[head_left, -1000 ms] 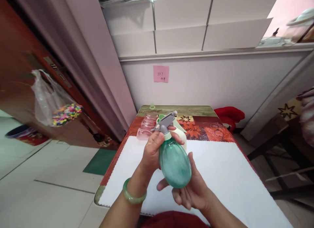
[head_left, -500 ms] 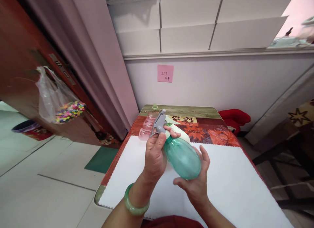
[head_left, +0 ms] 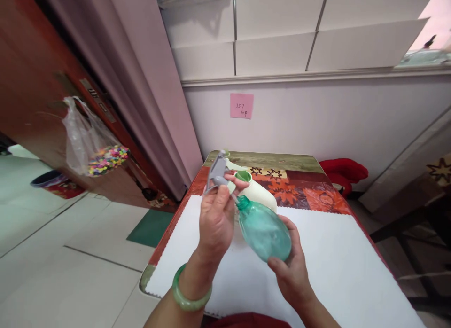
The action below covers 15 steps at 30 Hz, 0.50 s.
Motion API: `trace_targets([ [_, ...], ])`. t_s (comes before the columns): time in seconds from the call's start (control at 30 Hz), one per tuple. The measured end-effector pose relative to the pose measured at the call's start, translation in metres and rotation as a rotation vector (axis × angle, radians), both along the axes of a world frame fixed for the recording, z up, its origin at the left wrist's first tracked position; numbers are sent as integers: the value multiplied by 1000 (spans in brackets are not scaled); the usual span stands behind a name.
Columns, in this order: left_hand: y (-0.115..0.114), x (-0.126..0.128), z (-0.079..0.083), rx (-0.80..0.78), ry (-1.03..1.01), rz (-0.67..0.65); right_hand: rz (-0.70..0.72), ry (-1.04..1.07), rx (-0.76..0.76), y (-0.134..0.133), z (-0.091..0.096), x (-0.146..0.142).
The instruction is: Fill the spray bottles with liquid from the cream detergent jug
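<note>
My left hand (head_left: 216,220), with a green bangle (head_left: 190,302) at its wrist, grips a grey spray head (head_left: 217,170) by its pale collar. My right hand (head_left: 292,267) is wrapped round the base of a clear green spray bottle (head_left: 266,229), tilted with its neck to the upper left. A gap shows between the collar and the bottle's neck, bridged by a thin tube. Behind the bottle, on the table, is a white watering can (head_left: 260,194) with a green opening, partly hidden by my left fingers and the bottle.
A white mat (head_left: 338,257) covers the near part of the patterned table (head_left: 285,182). A pink note (head_left: 241,106) is stuck on the wall. At left a plastic bag of colourful bits (head_left: 105,159) hangs from the door. Something red and soft (head_left: 341,175) lies beyond the table's right edge.
The spray head has come away from the bottle's neck, my left hand moving up and left. My right fingers have closed round the bottle's base. The view has shifted slightly.
</note>
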State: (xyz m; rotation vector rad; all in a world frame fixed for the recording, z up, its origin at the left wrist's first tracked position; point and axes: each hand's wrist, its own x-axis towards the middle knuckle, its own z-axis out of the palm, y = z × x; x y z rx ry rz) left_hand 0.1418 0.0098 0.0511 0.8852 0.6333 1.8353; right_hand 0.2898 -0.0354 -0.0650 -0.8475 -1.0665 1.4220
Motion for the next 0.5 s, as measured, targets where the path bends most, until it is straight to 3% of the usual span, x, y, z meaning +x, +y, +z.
trace_targets([
  [0.1,7,-17,10,73,-9,68,-131,-4,50,3,-8,6],
  [0.2,13,-50,18,112,-72,172,-105,1,69,10,-7,17],
  [0.3,16,-96,15,86,-205,275,-115,-66,106,22,1,30],
  [0.4,14,-146,-10,57,-311,287,-166,-153,150,39,11,43],
  [0.5,5,-180,-63,-51,-454,107,-222,-250,209,58,27,50],
])
